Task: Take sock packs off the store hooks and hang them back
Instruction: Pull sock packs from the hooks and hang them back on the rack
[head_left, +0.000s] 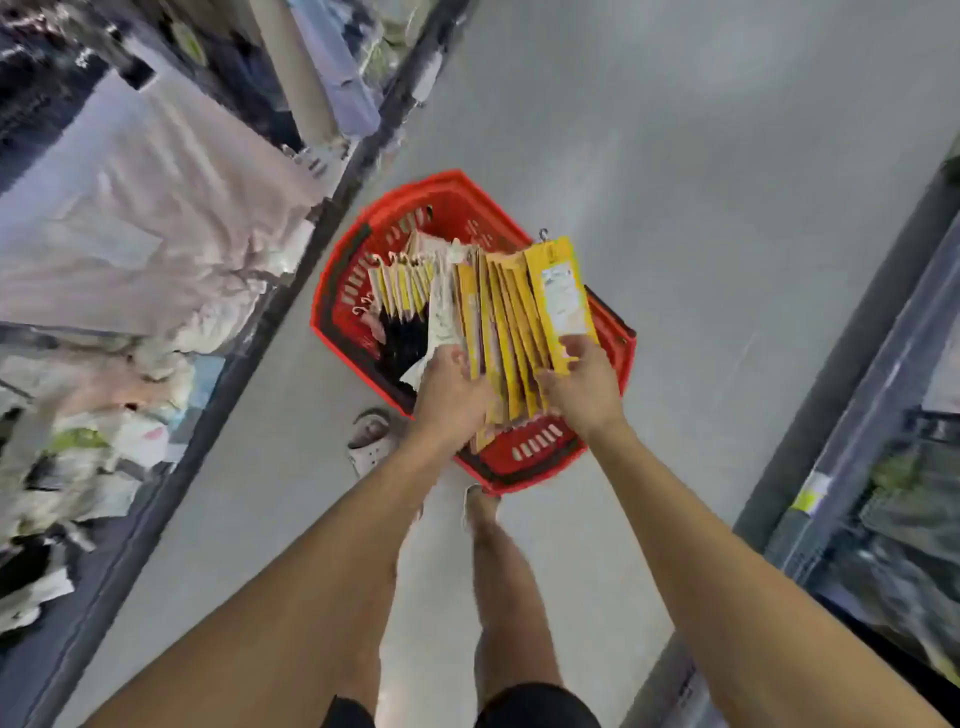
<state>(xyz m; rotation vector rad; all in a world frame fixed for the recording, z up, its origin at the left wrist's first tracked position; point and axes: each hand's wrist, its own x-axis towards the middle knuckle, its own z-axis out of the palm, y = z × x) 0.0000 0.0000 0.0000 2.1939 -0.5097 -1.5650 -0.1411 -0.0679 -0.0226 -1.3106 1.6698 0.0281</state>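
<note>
Step in hand: mid-cycle, packs are off the hooks and gathered, rehang not started (my read)

Sock packs (511, 322): yellow fan of them held over the red basket (535, 448), which sits on the floor (727, 208) in the aisle. A second batch of packs (400, 286) lies inside the basket at its far left, hooks up.

Hands: left hand (452, 384) grasps the near-left end of the fan, fingers curled onto it. Right hand (584, 387) grips the near-right end, thumb on top of the rightmost pack. Neither is free.

Next move, as I judge it: square up the fan, lift it clear, turn to a display and thread each hanger hook (544, 235) onto a peg. No pegs clearly in view, so the target has to be found first. One hand must let go to feed packs singly, and the other then carries the whole bundle, so there is slip risk.

Room: open floor far and to the right of the basket. Left shelf (156, 218) edge runs close beside the basket's left corner. Right shelving (852, 415) is well apart. A shoe (371, 441) sits just beside the basket's near-left rim, so watch footing when stepping off
</note>
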